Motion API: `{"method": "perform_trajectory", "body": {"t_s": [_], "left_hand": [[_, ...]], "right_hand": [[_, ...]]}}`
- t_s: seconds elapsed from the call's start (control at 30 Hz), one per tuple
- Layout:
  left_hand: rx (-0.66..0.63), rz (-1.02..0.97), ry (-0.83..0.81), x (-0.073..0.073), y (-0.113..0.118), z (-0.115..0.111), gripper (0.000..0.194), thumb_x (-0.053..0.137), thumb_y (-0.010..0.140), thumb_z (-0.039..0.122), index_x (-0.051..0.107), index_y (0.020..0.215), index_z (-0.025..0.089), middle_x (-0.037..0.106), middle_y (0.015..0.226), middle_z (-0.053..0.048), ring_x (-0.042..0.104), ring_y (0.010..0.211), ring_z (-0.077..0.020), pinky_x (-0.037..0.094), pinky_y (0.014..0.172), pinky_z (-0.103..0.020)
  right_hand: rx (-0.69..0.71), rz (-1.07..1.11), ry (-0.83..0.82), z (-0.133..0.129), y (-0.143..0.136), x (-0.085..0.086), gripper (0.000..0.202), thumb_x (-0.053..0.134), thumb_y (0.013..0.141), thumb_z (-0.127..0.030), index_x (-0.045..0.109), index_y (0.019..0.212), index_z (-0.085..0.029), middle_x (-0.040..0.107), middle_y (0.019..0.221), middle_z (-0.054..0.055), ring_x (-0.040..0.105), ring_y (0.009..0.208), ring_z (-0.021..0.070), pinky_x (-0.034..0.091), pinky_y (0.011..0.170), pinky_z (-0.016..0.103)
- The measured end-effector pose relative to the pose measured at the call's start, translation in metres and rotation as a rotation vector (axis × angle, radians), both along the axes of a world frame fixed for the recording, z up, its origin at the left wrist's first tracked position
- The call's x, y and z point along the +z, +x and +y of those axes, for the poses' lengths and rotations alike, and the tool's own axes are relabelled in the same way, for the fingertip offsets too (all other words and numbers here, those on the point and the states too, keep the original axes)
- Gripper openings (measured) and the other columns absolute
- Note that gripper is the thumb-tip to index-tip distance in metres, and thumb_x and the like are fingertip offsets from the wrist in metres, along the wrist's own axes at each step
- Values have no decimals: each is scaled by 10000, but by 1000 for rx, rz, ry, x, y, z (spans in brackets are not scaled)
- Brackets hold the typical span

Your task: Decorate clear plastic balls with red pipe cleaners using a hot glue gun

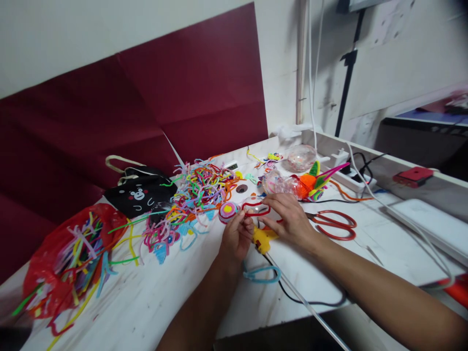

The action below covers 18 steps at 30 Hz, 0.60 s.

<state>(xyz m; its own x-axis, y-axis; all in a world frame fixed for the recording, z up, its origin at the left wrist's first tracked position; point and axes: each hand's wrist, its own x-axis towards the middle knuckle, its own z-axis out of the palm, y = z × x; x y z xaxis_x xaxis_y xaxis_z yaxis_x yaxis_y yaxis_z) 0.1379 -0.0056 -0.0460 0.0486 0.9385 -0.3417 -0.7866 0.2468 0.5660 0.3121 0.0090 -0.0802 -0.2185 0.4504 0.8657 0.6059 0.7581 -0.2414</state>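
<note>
My left hand (237, 236) pinches the left end of a red pipe cleaner (258, 215) bent into a flattened loop. At the loop's right end are the bent fingers of my right hand (290, 219), closed on it. Just left of the loop lies a round coil (229, 211) of pink, yellow and blue pipe cleaner. Below my hands is a yellow glue gun (263, 239), with a long clear glue stick (303, 298) running out of it. A blue pipe cleaner loop (261, 280) rests on the table nearby.
Red-handled scissors (340, 226) lie right of my right hand. Left are a tangled pipe cleaner heap (201, 187), a black bag (137, 192) and a red plastic bag (47, 273). Behind stands an orange and green pipe cleaner figure (309, 185). A power strip (354, 180) sits back right.
</note>
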Motion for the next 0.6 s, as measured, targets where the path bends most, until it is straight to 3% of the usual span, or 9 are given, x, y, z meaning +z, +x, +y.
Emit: {"method": "perform_trajectory", "body": {"t_s": [0.6], "left_hand": [[2,-45,-57,2,-1,2,196,517,982,16,651,879,115,654,753,-14,526,496,-28,435,467,-106]], "right_hand": [[-10,24,-5,2,1,2,318,684,1009,-443,658,1223,-209,760,1097,134,698,1028,303,516,887,459]]}}
